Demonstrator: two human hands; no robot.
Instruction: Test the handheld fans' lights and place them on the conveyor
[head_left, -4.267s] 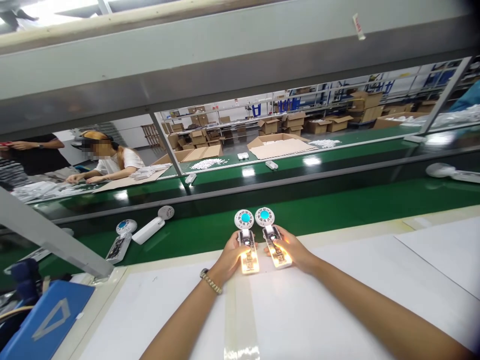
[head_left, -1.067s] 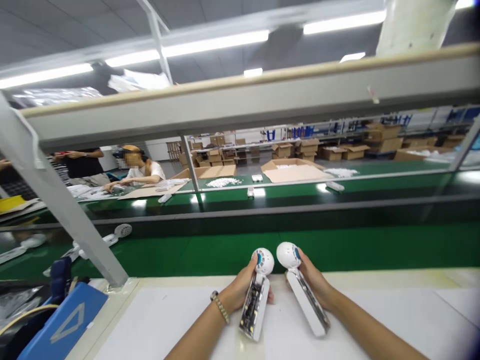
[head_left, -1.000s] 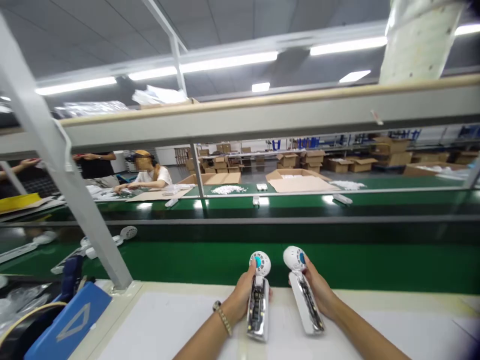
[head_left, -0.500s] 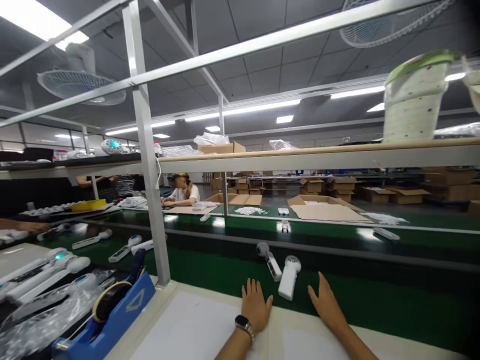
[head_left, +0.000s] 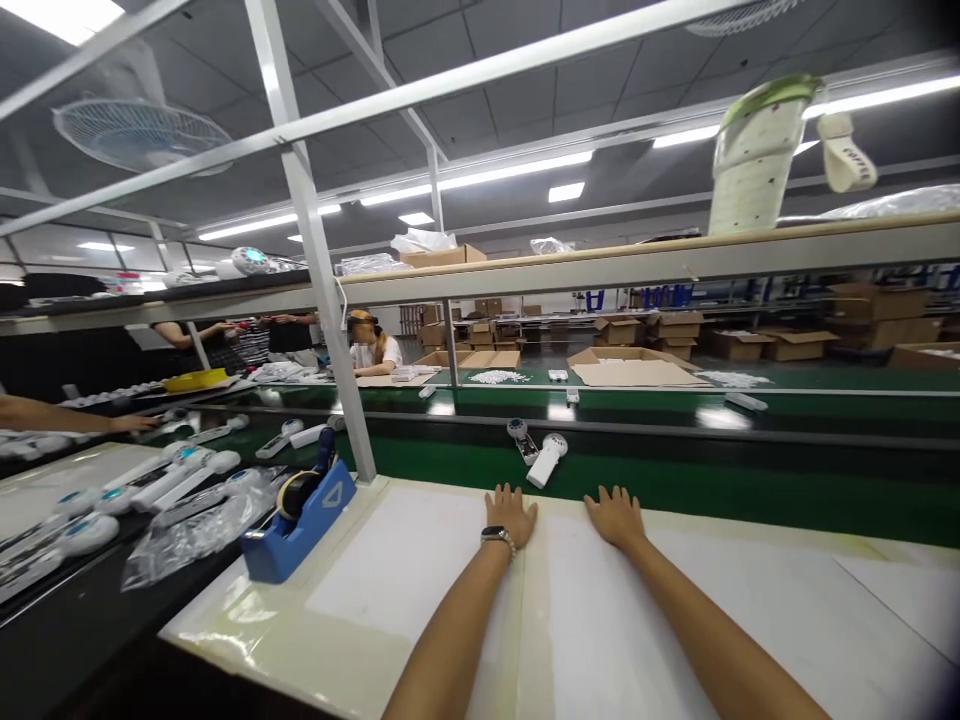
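My left hand (head_left: 511, 515), with a watch (head_left: 496, 535) at the wrist, rests palm down near the far edge of the white worktop (head_left: 420, 560). Its fingers are spread and it holds nothing. To its right my right hand (head_left: 616, 515) also lies flat, fingers apart, with nothing in it. Just beyond the hands, on the green conveyor belt (head_left: 442, 465), lie a white handheld fan (head_left: 549, 460) and a second handheld fan with a dark, open-looking handle (head_left: 523, 440). They are close together, and neither hand touches them.
A blue tape dispenser (head_left: 300, 525) stands at the worktop's left, beside a metal post (head_left: 330, 300). Several handheld fans and a plastic bag (head_left: 206, 530) lie further left. A shelf (head_left: 570, 276) crosses ahead. A co-worker (head_left: 373, 345) sits across the belt; another person's arm (head_left: 75, 413) reaches in from the left.
The view has shifted, showing more of the worktop. My right hand has come from over the belt down onto the worktop edge and turned palm down. My left hand stays flat.
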